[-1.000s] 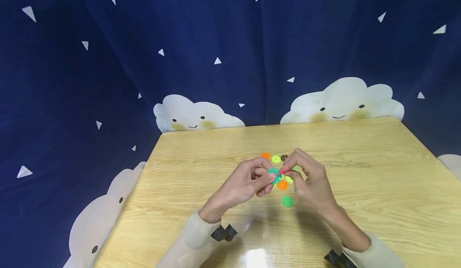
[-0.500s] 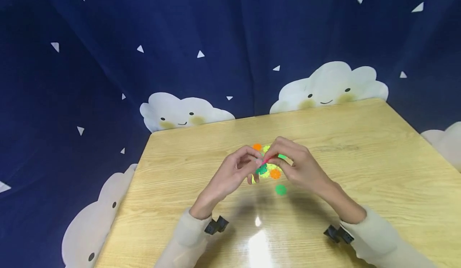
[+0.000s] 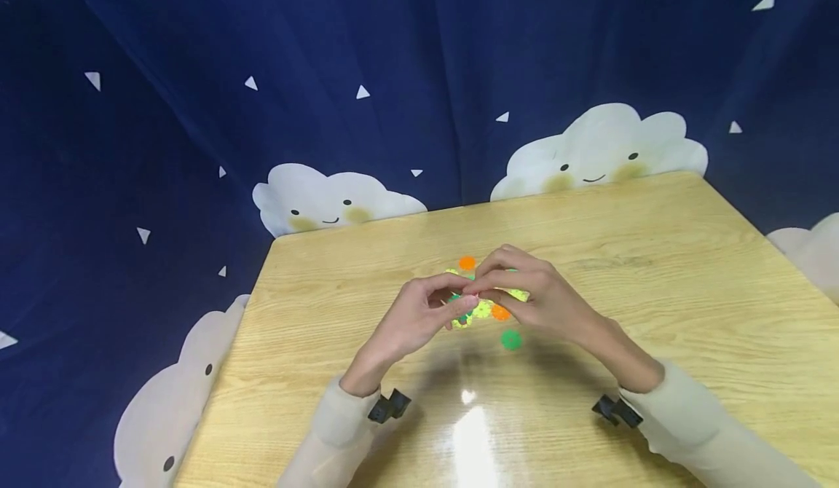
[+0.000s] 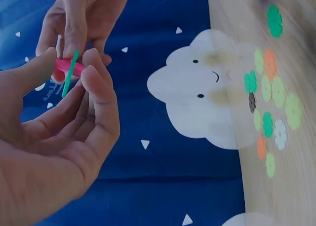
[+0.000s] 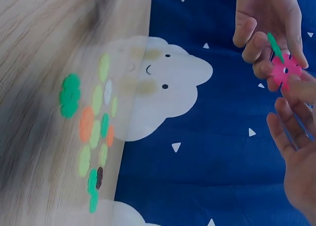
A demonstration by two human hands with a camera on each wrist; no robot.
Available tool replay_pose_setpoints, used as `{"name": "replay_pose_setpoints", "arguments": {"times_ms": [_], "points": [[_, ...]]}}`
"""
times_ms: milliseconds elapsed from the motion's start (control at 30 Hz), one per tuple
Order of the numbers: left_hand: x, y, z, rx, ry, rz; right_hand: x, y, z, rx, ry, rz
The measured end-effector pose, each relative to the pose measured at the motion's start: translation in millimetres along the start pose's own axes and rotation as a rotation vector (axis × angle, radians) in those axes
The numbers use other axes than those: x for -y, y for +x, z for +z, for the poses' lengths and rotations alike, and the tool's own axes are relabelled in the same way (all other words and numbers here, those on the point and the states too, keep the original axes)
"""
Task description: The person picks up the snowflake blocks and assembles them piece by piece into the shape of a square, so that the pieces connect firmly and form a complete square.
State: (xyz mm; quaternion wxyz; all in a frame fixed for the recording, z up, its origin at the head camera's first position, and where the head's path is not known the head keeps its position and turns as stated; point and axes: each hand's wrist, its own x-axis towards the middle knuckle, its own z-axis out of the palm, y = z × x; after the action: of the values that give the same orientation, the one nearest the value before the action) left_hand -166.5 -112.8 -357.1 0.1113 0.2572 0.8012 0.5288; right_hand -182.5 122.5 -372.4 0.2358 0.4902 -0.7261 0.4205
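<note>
Both hands meet above the table in the head view. A pink notched snowflake disc [image 5: 295, 64] and a green snowflake disc [image 4: 70, 75] stand crosswise, slotted into each other. My left hand [image 3: 413, 317] pinches the pink disc by its edges between thumb and forefinger, with the green one standing between them. My right hand [image 3: 540, 291] also holds the pink disc, its thumb on the flat face in the right wrist view. From the head camera, fingers largely hide the pair. Whether the slots are fully pushed together cannot be told.
Loose snowflake discs lie on the wooden table [image 3: 328, 342] beneath and beyond the hands: a green disc [image 3: 511, 339] nearest, orange discs [image 3: 467, 263], several yellow-green ones [image 5: 85, 160], a brown disc [image 4: 252, 102] and a white disc [image 4: 280, 134]. A blue curtain [image 3: 367, 29] hangs behind.
The hands have drawn closer together. The pink disc, earlier plainly seen at the right fingertips against the green one, is now mostly covered by fingers. The head view has shifted.
</note>
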Motion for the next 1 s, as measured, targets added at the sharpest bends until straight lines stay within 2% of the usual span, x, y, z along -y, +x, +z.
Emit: {"name": "replay_pose_setpoints", "arguments": {"times_ms": [133, 300, 433, 567, 733, 1000], "points": [[4.8, -4.4, -6.7, -0.047, 0.014, -0.020, 0, -8.6, -4, 0.042, -0.061, 0.105], [12.9, -10.1, -19.1, -0.119, 0.057, -0.065, -6, -24.0, -13, 0.154, -0.124, 0.300], [20.2, -13.6, -29.9, -0.175, 0.076, -0.099, -16, -34.6, -19, 0.252, -0.153, 0.393], [27.3, -16.9, -38.5, -0.205, 0.093, -0.116, -25, -44.5, -23, 0.315, -0.160, 0.424], [35.8, -20.7, -45.3, -0.225, 0.105, -0.131, -35, -52.1, -24, 0.386, -0.224, 0.381], [40.2, -22.1, -46.3, -0.233, 0.112, -0.150, -38, -60.3, -24, 0.611, -0.307, 0.377]]}}
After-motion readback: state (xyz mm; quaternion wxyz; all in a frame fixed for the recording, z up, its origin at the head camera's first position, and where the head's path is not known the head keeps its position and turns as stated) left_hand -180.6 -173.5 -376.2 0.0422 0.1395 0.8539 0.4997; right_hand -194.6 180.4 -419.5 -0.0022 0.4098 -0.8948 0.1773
